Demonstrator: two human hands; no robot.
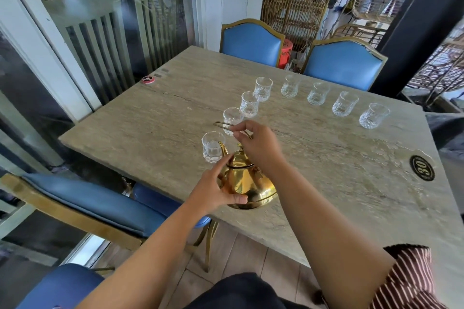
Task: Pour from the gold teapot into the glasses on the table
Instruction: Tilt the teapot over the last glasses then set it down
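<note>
The gold teapot [247, 183] stands on the stone table [339, 173] near its front left edge, spout toward the nearest glass [213, 147]. My left hand [216, 189] cups the pot's left side. My right hand [258, 143] pinches the thin wire handle [222, 125] above the lid. Several clear cut glasses stand empty in a bent line: one arm runs away from the pot through a second glass [232, 119] to the corner glass [263, 89], the other runs right to the last glass [373, 115].
Two blue chairs [252, 42] stand at the far side and another blue chair [95, 206] at the left. A round red item [148, 79] lies at the table's far left corner. A black number plaque [422, 167] is set into the right side.
</note>
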